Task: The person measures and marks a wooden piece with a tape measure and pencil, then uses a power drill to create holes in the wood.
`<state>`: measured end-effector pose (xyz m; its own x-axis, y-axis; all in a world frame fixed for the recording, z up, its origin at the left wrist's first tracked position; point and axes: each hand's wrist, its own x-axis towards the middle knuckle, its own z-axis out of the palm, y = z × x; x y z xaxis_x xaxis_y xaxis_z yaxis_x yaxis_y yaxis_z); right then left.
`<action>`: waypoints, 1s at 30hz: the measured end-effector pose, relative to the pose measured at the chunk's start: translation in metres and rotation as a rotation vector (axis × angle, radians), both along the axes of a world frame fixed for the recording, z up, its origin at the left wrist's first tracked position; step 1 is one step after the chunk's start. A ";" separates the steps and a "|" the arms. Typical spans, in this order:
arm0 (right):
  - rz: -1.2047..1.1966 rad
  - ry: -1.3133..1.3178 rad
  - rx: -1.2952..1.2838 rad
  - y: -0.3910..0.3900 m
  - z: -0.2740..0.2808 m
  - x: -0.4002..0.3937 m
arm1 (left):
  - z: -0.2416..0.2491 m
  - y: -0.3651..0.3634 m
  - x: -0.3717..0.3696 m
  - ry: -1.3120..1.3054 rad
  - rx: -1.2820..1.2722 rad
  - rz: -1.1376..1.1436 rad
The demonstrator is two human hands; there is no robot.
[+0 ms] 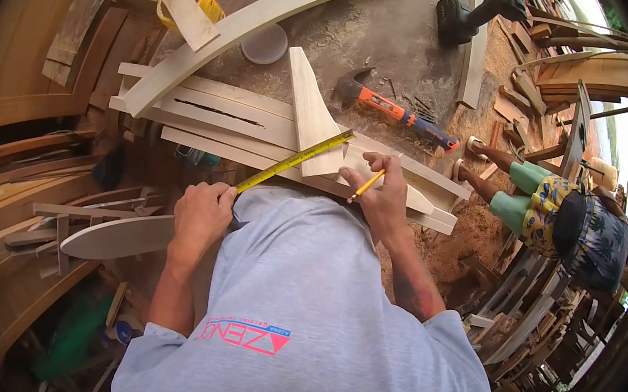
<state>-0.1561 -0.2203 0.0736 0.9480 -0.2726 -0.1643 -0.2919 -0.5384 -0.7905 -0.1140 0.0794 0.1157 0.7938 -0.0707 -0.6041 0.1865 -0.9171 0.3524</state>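
Observation:
My left hand (202, 214) is closed at the near end of a yellow tape measure (291, 162), whose case is hidden in my fist. The blade runs up to the right, across a tapered piece of pale wood (310, 110) with a curved edge. In my right hand (385, 196) a yellow pencil (366, 186) is pinched, its tip pointing down and left, beside the blade's far end. Under both lie several long pale boards (237, 119), one with a dark slot. Another shaped wood piece (412, 196) lies below my right hand.
An orange and blue hammer (401, 113) and loose nails lie on the dusty workbench (332, 35). A cordless drill (466, 20) stands behind. A long curved wood strip (272, 17) crosses the left, near a yellow roll (208, 4). Another person (559, 216) stands at right among wood scraps.

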 end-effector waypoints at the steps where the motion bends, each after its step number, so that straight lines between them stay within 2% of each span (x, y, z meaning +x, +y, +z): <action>1: -0.036 0.002 0.034 -0.005 0.000 -0.001 | -0.005 0.002 -0.004 -0.087 0.037 -0.044; 3: -0.056 -0.084 0.048 -0.012 -0.005 -0.002 | -0.007 0.003 -0.005 -0.208 0.086 -0.089; 5: -0.061 -0.010 0.187 -0.014 -0.001 -0.001 | -0.011 0.002 0.001 -0.275 0.102 -0.115; 8: 0.067 -0.110 0.107 -0.016 -0.008 0.003 | -0.016 0.023 0.006 -0.420 0.164 -0.195; 11: 0.122 -0.197 0.087 -0.010 -0.021 0.009 | -0.017 0.031 0.006 -0.393 0.187 -0.213; 14: 0.203 -0.304 -0.095 -0.005 -0.031 0.024 | -0.025 0.031 -0.001 -0.334 0.130 -0.165; 18: 0.258 -0.123 -0.003 -0.005 -0.030 0.037 | -0.027 0.023 -0.026 -0.219 0.043 -0.042; 30: 0.410 -0.293 -0.068 -0.015 -0.021 0.020 | -0.028 0.003 -0.066 -0.177 -0.025 0.149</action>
